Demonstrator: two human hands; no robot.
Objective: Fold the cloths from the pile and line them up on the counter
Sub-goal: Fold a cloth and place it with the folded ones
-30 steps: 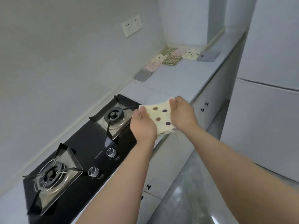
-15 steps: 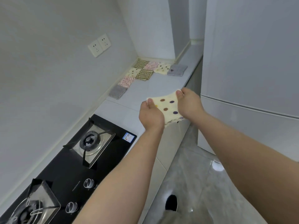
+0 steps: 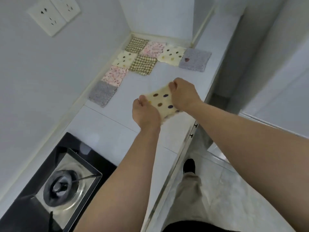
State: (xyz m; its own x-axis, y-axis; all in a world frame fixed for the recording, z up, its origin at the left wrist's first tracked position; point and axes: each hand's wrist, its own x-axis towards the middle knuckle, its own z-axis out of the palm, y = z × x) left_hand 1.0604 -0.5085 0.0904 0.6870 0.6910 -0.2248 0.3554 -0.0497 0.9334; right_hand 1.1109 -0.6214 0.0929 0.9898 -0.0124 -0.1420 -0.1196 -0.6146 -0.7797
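Observation:
I hold a folded cream cloth with coloured dots (image 3: 161,102) above the white counter (image 3: 117,124). My left hand (image 3: 145,113) pinches its left corner and my right hand (image 3: 184,94) grips its right edge. Folded cloths lie lined up in the far corner: a grey one (image 3: 102,93), a pink one (image 3: 115,75), a cream dotted one (image 3: 124,59), two checked ones (image 3: 143,64) (image 3: 137,45), another pink one (image 3: 154,48), another dotted one (image 3: 172,55) and a grey one (image 3: 194,59). The pile is out of view.
A black gas hob with a burner (image 3: 61,186) sits at the lower left. Wall sockets (image 3: 53,14) are on the left wall. A tall white appliance (image 3: 275,64) stands right of the counter. My foot (image 3: 189,165) is on the tiled floor.
I have walked along the counter past the hob toward the lined-up cloths, carrying the dotted cloth in both hands. It now hangs over the counter near the row.

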